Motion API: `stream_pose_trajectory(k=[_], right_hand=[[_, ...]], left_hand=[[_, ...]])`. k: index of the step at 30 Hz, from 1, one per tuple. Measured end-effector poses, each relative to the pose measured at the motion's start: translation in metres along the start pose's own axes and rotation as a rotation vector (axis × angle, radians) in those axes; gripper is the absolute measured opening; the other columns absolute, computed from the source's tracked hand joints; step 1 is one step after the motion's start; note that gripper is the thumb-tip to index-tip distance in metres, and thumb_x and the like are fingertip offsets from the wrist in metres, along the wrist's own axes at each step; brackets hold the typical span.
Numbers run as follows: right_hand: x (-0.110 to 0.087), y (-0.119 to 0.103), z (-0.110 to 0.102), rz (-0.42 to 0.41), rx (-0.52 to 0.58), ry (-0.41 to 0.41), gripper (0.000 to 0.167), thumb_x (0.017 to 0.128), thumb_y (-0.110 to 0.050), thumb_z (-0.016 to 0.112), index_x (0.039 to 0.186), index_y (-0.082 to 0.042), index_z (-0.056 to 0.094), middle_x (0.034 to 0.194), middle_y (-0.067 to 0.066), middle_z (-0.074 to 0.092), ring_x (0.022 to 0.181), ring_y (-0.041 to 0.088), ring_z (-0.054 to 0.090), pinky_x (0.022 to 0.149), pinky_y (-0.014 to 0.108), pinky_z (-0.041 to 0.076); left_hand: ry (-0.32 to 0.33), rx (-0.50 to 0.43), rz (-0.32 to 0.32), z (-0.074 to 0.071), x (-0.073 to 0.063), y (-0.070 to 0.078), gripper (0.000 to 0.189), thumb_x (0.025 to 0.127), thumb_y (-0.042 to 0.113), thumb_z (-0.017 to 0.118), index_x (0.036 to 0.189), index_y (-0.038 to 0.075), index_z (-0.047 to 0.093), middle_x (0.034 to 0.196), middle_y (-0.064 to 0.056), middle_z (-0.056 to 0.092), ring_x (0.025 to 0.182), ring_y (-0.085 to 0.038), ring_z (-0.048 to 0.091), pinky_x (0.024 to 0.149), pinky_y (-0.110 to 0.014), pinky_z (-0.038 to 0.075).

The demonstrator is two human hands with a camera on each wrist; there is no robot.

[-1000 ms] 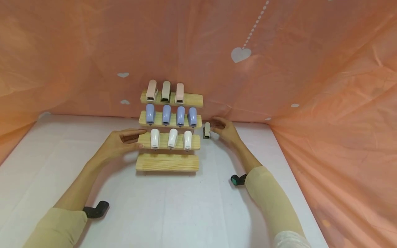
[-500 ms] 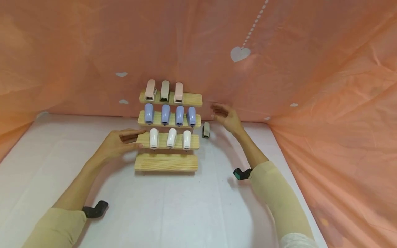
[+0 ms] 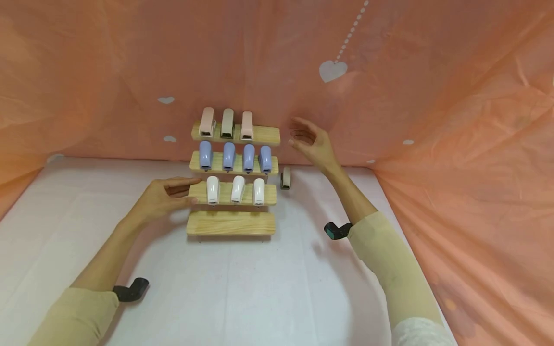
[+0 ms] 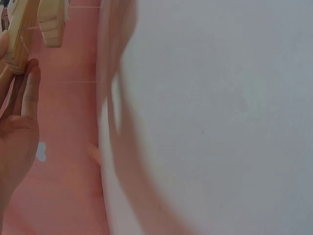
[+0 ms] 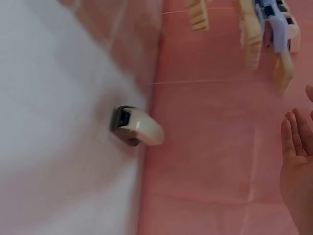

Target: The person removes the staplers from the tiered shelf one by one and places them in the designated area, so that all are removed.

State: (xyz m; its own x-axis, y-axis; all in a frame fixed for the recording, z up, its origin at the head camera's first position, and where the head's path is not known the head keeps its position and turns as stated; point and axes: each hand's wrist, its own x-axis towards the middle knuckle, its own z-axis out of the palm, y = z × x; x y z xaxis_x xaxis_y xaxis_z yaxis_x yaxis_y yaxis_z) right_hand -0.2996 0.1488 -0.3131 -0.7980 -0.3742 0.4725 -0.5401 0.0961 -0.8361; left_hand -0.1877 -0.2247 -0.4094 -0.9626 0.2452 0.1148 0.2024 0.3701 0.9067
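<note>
A tiered wooden stand [image 3: 231, 224] holds mini staplers in the head view. Its top shelf [image 3: 267, 136] carries a beige-grey stapler [image 3: 227, 123] between two pink staplers. Several lavender staplers [image 3: 228, 156] line the second shelf, and three white staplers [image 3: 237, 189] the third. My left hand [image 3: 152, 201] grips the third shelf's left end, thumb in front, fingers behind; the left wrist view shows the fingers at the wooden end. My right hand [image 3: 318, 146], fingers loosely bent and holding nothing, is just right of the top shelf. Below it, another beige-grey stapler [image 3: 285, 178] stands on the table.
The table [image 3: 242, 288] has a white cover. Behind it and at the sides hangs an orange-pink curtain [image 3: 424, 86] with white hearts. A black wrist device [image 3: 132, 290] sticks out from the left sleeve, another [image 3: 336, 230] from the right.
My right hand has risen from beside the grey stapler on the table to the level of the top shelf. The left hand keeps its grip on the third shelf.
</note>
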Motion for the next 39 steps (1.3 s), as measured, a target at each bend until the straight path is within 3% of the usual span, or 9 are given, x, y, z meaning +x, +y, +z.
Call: stream_pose_trajectory(k=[10, 19, 25, 39], right_hand=[[0.016, -0.012, 0.019, -0.043, 0.034, -0.086, 0.051, 0.085, 0.016, 0.066, 0.133, 0.018, 0.049, 0.126, 0.038, 0.054, 0.114, 0.053, 0.052, 0.103, 0.054, 0.043], [0.031, -0.017, 0.035, 0.035, -0.018, -0.186, 0.057, 0.087, 0.006, 0.070, 0.139, 0.013, 0.047, 0.135, 0.032, 0.053, 0.123, 0.045, 0.052, 0.107, 0.048, 0.042], [0.047, -0.006, 0.042, 0.068, -0.072, -0.226, 0.062, 0.088, -0.003, 0.074, 0.144, 0.002, 0.048, 0.141, 0.018, 0.053, 0.124, 0.031, 0.055, 0.106, 0.037, 0.044], [0.056, -0.008, 0.057, 0.099, -0.117, -0.264, 0.068, 0.083, -0.011, 0.080, 0.143, -0.003, 0.050, 0.134, 0.013, 0.060, 0.119, 0.020, 0.058, 0.102, 0.031, 0.047]], left_hand=[[-0.019, 0.007, -0.002, -0.001, 0.000, -0.002, 0.053, 0.086, 0.016, 0.080, 0.134, 0.001, 0.062, 0.135, -0.020, 0.058, 0.107, 0.001, 0.061, 0.086, -0.014, 0.050], [-0.025, 0.065, -0.031, -0.003, -0.001, 0.001, 0.055, 0.086, 0.024, 0.080, 0.135, 0.008, 0.062, 0.135, -0.015, 0.060, 0.111, -0.004, 0.061, 0.088, -0.012, 0.048], [-0.027, 0.043, -0.013, -0.005, -0.001, 0.004, 0.055, 0.086, 0.021, 0.080, 0.136, 0.007, 0.062, 0.134, -0.015, 0.060, 0.113, -0.007, 0.061, 0.088, -0.013, 0.049], [-0.014, 0.019, -0.019, -0.003, -0.003, 0.005, 0.055, 0.085, 0.019, 0.081, 0.135, 0.005, 0.062, 0.135, -0.017, 0.059, 0.107, 0.000, 0.062, 0.086, -0.012, 0.050]])
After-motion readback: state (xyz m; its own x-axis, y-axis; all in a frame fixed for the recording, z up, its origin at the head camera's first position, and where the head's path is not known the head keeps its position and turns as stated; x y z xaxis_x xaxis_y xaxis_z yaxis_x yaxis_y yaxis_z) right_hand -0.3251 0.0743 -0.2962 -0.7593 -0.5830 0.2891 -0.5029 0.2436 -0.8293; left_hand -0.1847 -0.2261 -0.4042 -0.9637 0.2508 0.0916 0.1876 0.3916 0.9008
